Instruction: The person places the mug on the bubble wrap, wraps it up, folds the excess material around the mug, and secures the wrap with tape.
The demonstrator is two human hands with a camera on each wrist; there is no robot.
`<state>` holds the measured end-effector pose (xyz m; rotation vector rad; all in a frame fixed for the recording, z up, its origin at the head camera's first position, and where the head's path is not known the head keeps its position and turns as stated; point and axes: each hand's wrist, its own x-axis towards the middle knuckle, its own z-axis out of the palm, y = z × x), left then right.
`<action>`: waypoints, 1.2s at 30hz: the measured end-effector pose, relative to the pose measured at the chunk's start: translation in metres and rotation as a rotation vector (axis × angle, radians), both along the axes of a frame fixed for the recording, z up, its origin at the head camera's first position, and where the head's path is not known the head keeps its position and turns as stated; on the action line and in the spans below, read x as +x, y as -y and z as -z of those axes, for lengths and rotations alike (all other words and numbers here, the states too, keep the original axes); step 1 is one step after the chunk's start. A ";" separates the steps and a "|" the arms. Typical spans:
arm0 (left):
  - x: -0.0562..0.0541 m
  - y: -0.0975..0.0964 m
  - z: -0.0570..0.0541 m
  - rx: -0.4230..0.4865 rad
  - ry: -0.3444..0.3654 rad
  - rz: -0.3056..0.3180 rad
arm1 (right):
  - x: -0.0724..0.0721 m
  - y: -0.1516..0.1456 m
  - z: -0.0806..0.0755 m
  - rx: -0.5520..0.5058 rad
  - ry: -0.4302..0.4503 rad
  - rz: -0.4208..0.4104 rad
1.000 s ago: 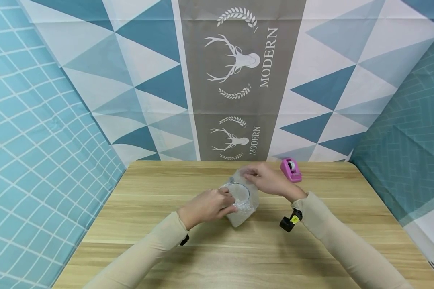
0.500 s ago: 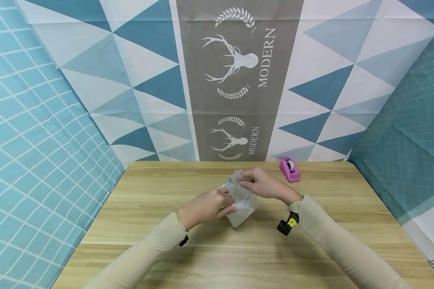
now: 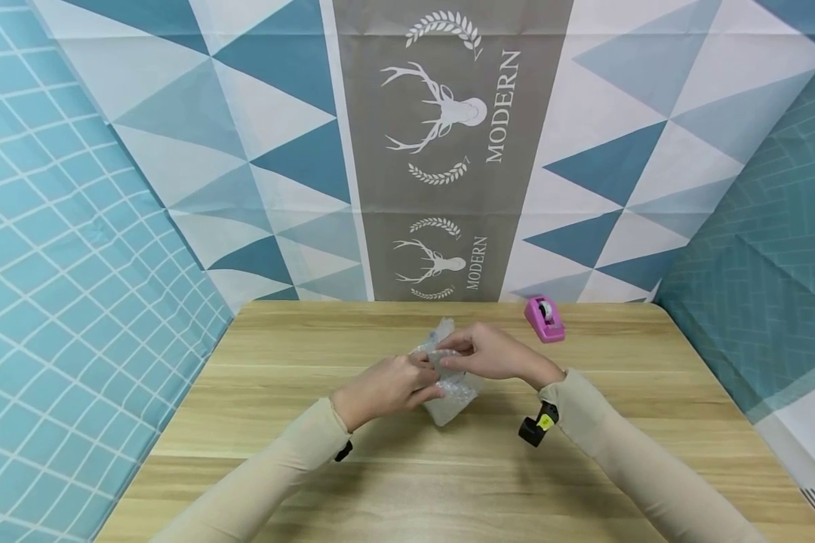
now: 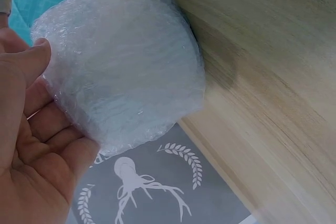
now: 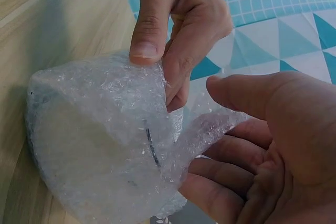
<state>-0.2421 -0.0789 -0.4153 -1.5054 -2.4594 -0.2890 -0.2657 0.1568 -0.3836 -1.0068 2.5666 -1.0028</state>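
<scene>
A sheet of bubble wrap (image 3: 451, 400) lies folded around a roundish pale thing, above the wooden table. My left hand (image 3: 394, 385) pinches the wrap's left side, thumb on one face and fingers behind. In the left wrist view the wrap (image 4: 126, 61) is a smooth, squarish bundle. The right hand (image 3: 492, 353) holds a loose flap of the wrap at the top, between thumb and curled fingers. Through the wrap in the right wrist view, a short dark curved line (image 5: 152, 145) shows; the wrapped thing's kind is hidden.
A pink tape dispenser (image 3: 545, 319) stands at the table's back right, beyond the right hand. Behind the wooden table (image 3: 299, 339) hangs a patterned cloth (image 3: 441, 188). A blue checked cloth (image 3: 75, 264) hangs at the left.
My right hand has drawn the upper flap of the bubble wrap down and leftward toward the left hand, covering the round rim seen earlier. The left hand has stayed in place.
</scene>
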 end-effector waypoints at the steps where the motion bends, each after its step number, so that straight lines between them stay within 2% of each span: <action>1: 0.000 0.000 0.000 0.000 0.002 -0.001 | 0.000 0.000 0.000 -0.001 0.003 -0.002; 8: 0.000 0.002 -0.002 -0.005 -0.001 -0.004 | 0.003 0.003 -0.006 -0.018 0.062 0.087; 10: -0.001 0.002 -0.002 -0.004 -0.003 0.000 | 0.002 0.003 -0.006 -0.022 0.047 0.093; 18: -0.002 0.001 -0.002 0.005 0.020 -0.001 | -0.004 0.005 -0.005 0.053 -0.132 0.025; 25: -0.002 0.001 -0.001 0.018 0.001 0.000 | -0.004 0.010 0.000 0.067 -0.310 0.116; 31: -0.001 0.002 0.001 0.009 0.041 -0.006 | -0.005 0.017 0.006 0.092 -0.377 0.167; 36: -0.001 0.001 0.002 0.016 0.054 -0.005 | -0.005 0.017 0.007 0.114 -0.377 0.178</action>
